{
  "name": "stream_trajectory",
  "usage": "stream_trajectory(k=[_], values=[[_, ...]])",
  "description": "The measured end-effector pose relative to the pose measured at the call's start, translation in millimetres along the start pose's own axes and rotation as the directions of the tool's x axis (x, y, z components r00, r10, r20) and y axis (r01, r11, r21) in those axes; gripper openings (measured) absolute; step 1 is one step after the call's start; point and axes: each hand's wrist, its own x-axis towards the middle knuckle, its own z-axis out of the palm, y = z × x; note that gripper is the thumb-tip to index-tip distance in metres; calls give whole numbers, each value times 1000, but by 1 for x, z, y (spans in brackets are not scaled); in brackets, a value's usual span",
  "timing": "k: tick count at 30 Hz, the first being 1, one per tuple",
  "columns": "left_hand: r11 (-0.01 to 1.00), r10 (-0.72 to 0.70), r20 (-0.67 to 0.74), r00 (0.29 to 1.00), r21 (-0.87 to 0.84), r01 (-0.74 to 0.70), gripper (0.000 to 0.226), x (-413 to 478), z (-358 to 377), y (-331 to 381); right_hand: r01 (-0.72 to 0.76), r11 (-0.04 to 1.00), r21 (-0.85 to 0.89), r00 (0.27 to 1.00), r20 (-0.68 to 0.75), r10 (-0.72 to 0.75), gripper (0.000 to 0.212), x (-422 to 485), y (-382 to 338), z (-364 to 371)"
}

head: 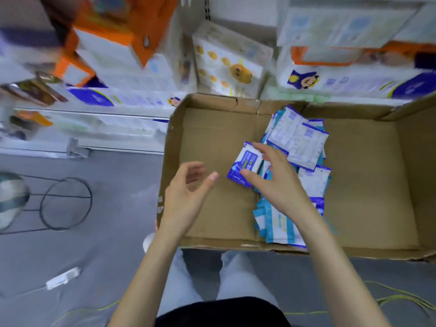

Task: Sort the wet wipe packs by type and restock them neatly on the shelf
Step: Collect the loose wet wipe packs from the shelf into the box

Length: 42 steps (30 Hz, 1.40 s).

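Observation:
A shallow cardboard box (212, 128) lies on the floor in front of me. A heap of wet wipe packs (297, 142) runs down its middle, white and dark blue ones at the top, light blue ones (276, 223) near the front wall. My right hand (276, 178) pinches one blue and white wet wipe pack (245, 164) between thumb and fingers, just left of the heap. My left hand (186, 194) hovers over the box's left part with fingers relaxed and nothing in it.
Behind the box stand the shelves (94, 114) with large white, blue and orange packages (226, 62), blurred. A black wire stand (66, 204) and a small white item (62, 278) sit on the grey floor at the left. My knees are at the box's front wall.

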Motion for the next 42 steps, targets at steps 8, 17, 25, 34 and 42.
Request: stream_trajectory(k=[8,17,25,34,42], values=[[957,256,-72,964,160,-242,40,30,-195,1,204,975,-89,976,-65,-210,60,3,-151,105],[836,468,-229,854,428,-343,40,75,-462,7,332,906,-262,927,-90,-365,59,25,-330,255],[917,399,-287,871,101,-386,26,137,-532,13,350,905,-242,926,-59,-374,57,79,-415,297],[943,330,-337,882,64,-328,31,276,-595,24,398,906,-146,913,-35,-407,54,238,-483,353],[965,258,-436,862,86,-246,31,413,-645,56,362,912,-190,931,121,-344,57,392,-559,392]])
